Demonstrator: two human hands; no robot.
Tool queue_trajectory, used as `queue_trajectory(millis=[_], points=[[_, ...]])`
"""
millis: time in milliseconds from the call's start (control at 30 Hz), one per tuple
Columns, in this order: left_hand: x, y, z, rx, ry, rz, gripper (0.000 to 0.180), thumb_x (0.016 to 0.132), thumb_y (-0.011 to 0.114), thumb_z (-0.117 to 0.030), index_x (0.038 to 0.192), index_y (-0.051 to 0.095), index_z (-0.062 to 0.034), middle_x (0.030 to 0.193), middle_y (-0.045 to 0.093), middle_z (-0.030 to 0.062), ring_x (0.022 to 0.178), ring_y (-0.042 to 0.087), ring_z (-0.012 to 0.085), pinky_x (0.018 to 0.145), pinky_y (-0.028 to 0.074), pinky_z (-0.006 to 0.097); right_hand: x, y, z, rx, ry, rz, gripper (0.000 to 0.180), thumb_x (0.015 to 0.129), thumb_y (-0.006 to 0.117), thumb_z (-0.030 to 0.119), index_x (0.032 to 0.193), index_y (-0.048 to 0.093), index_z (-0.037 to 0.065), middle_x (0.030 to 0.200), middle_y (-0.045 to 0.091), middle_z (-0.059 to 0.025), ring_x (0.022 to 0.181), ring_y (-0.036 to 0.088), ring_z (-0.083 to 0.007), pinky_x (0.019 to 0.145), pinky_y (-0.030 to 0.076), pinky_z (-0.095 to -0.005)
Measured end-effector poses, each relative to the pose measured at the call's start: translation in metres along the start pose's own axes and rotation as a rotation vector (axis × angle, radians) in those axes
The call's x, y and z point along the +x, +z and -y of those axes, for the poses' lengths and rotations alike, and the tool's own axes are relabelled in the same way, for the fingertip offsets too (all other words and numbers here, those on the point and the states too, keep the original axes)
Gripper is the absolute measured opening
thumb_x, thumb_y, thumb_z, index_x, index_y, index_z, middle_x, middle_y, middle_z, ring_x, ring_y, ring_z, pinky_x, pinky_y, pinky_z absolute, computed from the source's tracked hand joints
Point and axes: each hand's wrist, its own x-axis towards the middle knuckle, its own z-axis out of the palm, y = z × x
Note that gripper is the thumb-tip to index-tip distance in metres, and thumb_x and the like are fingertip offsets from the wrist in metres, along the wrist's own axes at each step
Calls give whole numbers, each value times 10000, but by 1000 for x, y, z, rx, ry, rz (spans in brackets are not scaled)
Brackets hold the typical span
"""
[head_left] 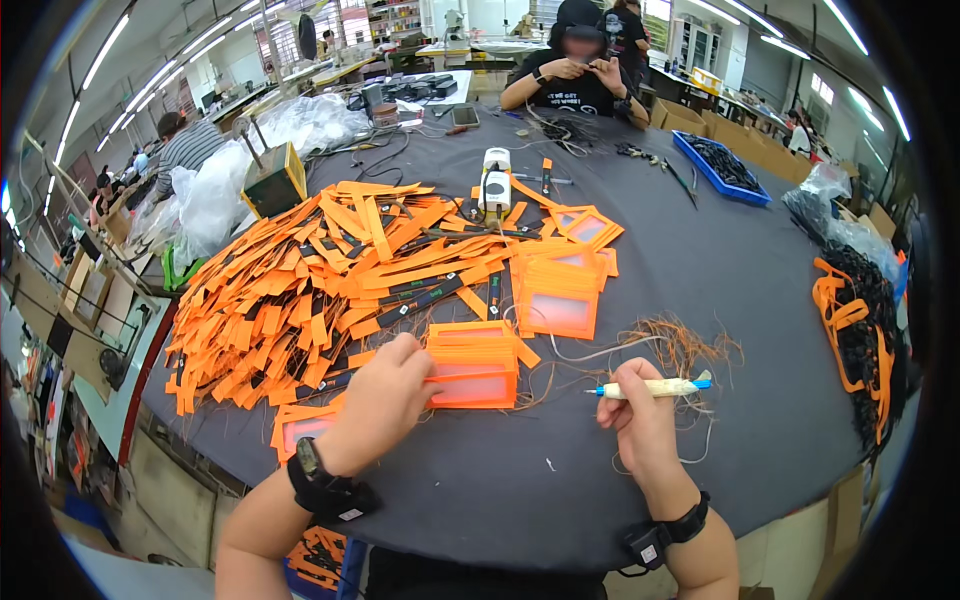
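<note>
Left hand [386, 388] pinched the left edge of orange-framed pouches [474, 390]; right hand [641, 424] held a pen-shaped tool [668, 387] (mostly open grey tablecloth [500, 490] lay between).

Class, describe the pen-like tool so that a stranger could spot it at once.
On the dark grey table, go right from the orange frames beside the left hand. There the right hand holds the pen-like tool. Its cream barrel and blue ends set it apart from the loose brownish threads behind it.
</note>
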Motion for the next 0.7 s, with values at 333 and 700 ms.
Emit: queue_trajectory(millis=[333,700], points=[[-44,-3,-47,-666,-117,334,173,816,675,-105,942,619,-1,795,601,107,642,577,193,597,466,274,-23,22,18,-7,-179,191,114,910,547,120,839,522,34,672,564,-38,547,543,-96,509,449,-230],[-70,-5,-34,-461,-150,243,229,771,685,-116,975,629,-29,886,551,105,812,577,273,704,476,335,-29,75,-8,-479,339,475,153,851,654,163,821,564,44,699,592,12,577,545,-30,502,422,-181]])
